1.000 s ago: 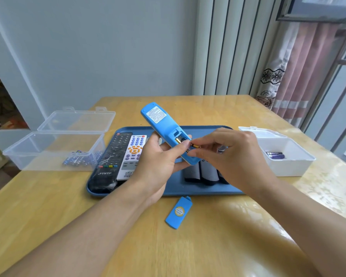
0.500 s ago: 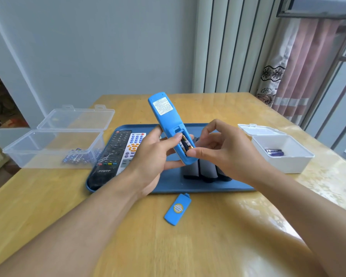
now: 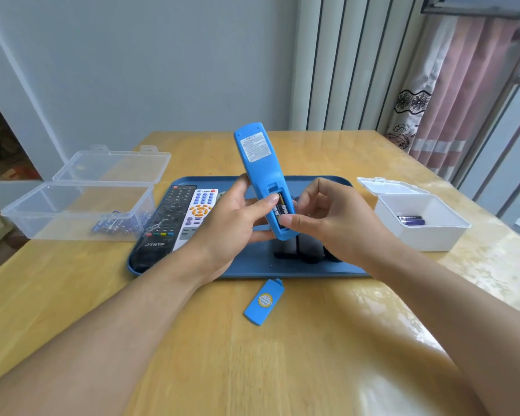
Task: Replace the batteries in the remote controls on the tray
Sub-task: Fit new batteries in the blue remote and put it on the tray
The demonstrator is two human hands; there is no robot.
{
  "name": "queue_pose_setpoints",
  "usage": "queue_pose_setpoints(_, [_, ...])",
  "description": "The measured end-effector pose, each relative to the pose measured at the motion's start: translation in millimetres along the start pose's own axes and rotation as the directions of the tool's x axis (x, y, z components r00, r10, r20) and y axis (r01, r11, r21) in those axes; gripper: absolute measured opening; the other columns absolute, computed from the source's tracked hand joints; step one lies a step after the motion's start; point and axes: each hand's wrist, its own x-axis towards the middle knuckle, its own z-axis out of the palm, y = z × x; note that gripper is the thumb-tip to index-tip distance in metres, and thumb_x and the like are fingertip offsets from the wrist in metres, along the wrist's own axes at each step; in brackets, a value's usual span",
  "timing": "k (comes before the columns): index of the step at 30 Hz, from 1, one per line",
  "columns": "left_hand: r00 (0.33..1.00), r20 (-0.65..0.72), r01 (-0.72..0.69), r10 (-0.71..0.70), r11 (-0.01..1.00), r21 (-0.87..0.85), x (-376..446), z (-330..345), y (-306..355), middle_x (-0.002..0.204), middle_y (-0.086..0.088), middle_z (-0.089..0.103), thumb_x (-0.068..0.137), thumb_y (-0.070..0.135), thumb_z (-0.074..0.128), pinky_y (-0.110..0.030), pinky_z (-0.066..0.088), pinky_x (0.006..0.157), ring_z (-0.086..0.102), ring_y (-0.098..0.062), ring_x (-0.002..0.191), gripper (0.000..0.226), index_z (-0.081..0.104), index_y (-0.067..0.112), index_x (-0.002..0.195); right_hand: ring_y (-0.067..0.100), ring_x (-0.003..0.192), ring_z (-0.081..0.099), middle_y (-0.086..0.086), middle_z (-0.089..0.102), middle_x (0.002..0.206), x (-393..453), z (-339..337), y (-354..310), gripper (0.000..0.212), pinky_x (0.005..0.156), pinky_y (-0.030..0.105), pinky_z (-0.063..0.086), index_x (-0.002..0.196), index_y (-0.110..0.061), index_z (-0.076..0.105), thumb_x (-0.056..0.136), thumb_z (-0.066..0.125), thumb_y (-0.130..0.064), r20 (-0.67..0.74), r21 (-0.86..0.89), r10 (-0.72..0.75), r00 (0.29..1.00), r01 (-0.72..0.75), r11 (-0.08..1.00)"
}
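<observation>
My left hand [image 3: 231, 217] grips a blue remote [image 3: 260, 169], back side facing me, tilted up above the blue tray [image 3: 252, 270]. Its battery bay is uncovered and batteries [image 3: 280, 210] sit inside. My right hand [image 3: 327, 220] has thumb and fingers curled at the bay, the thumb pressing on the lower end of the batteries. The blue battery cover [image 3: 264, 301] lies on the table in front of the tray. A black remote [image 3: 165, 220] and a white remote [image 3: 198, 211] lie on the tray's left; dark remotes [image 3: 300, 250] lie partly hidden under my hands.
An open clear plastic box [image 3: 72, 205] holding several batteries [image 3: 117, 225] stands left of the tray. An open white box [image 3: 418, 220] with purple batteries [image 3: 410, 219] stands at the right. The wooden table [image 3: 252, 355] stretches toward me. Curtain and window are at the right.
The blue remote has tilted more upright and moved slightly right. My right hand went from feeding a battery in to pressing it down in the bay.
</observation>
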Motion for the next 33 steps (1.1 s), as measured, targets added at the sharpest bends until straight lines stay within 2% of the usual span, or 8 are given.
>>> queue_pose_setpoints(3, [0.981,-0.192,-0.032,0.030,0.999,-0.006,3,-2,2,0.100,-0.013,0.076,0.107,0.021,0.049,-0.038,0.062,0.068,0.075,-0.031,0.094,0.021,0.055,0.015,0.126,0.005,0.061,0.053,-0.010,0.063,0.069,-3,-3,-8,0.030,0.058,0.018,0.043,0.078,-0.024,0.064,0.070,0.087,-0.041,-0.046,-0.186,-0.213,0.976,0.201,0.962])
queue_pose_setpoints(5, [0.949,-0.314,-0.030,0.015,0.999,-0.043,5,-6,4,0.091,-0.011,0.072,0.109,0.029,0.043,-0.038,0.061,0.057,0.077,-0.030,0.084,0.026,0.055,0.019,0.130,0.007,0.060,0.051,-0.011,0.057,0.065,-8,-6,-16,0.026,0.056,0.015,0.036,0.075,-0.025,0.069,0.069,0.086,-0.044,0.144,-0.223,-0.292,0.946,0.318,0.922])
queue_pose_setpoints(8, [0.934,-0.357,-0.008,-0.016,0.998,-0.065,7,-11,6,0.095,-0.011,0.064,0.110,0.035,0.037,-0.035,0.058,0.048,0.076,-0.024,0.074,0.033,0.052,0.027,0.138,0.011,0.071,0.052,-0.006,0.053,0.074,-16,1,-17,0.029,0.060,0.026,0.039,0.093,-0.038,0.077,0.071,0.081,-0.056,0.523,-0.352,-0.218,0.824,0.442,0.825])
queue_pose_setpoints(12, [0.941,-0.338,-0.003,-0.022,0.997,-0.074,7,-10,4,0.102,-0.012,0.068,0.110,0.036,0.037,-0.035,0.060,0.052,0.077,-0.022,0.076,0.035,0.052,0.032,0.141,0.003,0.076,0.048,-0.008,0.048,0.078,-19,9,-20,0.039,0.058,0.022,0.028,0.112,-0.047,0.070,0.077,0.071,-0.063,0.641,-0.520,-0.091,0.762,0.518,0.679])
queue_pose_setpoints(18, [0.953,-0.297,-0.012,-0.053,0.977,-0.213,7,-7,4,0.110,-0.017,0.071,0.111,0.031,0.037,-0.044,0.063,0.063,0.077,-0.031,0.088,0.034,0.052,0.028,0.141,-0.002,0.087,0.052,-0.015,0.057,0.092,-23,4,-24,0.022,0.070,0.021,0.043,0.087,-0.037,0.067,0.076,0.079,-0.051,0.620,-0.487,-0.103,0.778,0.485,0.726])
queue_pose_setpoints(24, [0.956,-0.289,0.003,-0.057,0.983,-0.184,5,-5,3,0.110,-0.016,0.075,0.111,0.028,0.036,-0.039,0.062,0.062,0.077,-0.029,0.084,0.031,0.054,0.029,0.135,0.009,0.069,0.068,0.000,0.076,0.085,-19,1,-24,0.013,0.065,0.016,0.049,0.084,-0.018,0.072,0.085,0.076,-0.006,0.387,-0.012,-0.235,0.892,0.259,0.966])
queue_pose_setpoints(29, [0.966,-0.253,0.032,-0.061,0.993,-0.117,3,0,0,0.106,-0.010,0.077,0.109,0.030,0.043,-0.049,0.063,0.072,0.077,-0.027,0.088,0.028,0.056,0.032,0.134,0.011,0.051,0.059,-0.004,0.074,0.075,-8,-5,-16,0.006,0.054,0.020,0.047,0.084,-0.011,0.072,0.084,0.077,-0.010,0.169,0.174,-0.148,0.974,0.119,0.978])
queue_pose_setpoints(33, [0.975,-0.217,0.033,-0.056,0.994,-0.107,1,3,-1,0.109,-0.008,0.076,0.108,0.029,0.047,-0.051,0.063,0.072,0.077,-0.029,0.088,0.026,0.059,0.034,0.131,0.011,0.068,0.071,0.009,0.076,0.086,-4,-7,-15,0.012,0.056,0.022,0.049,0.095,-0.001,0.061,0.091,0.068,-0.009,0.120,0.294,-0.130,0.984,0.090,0.952])
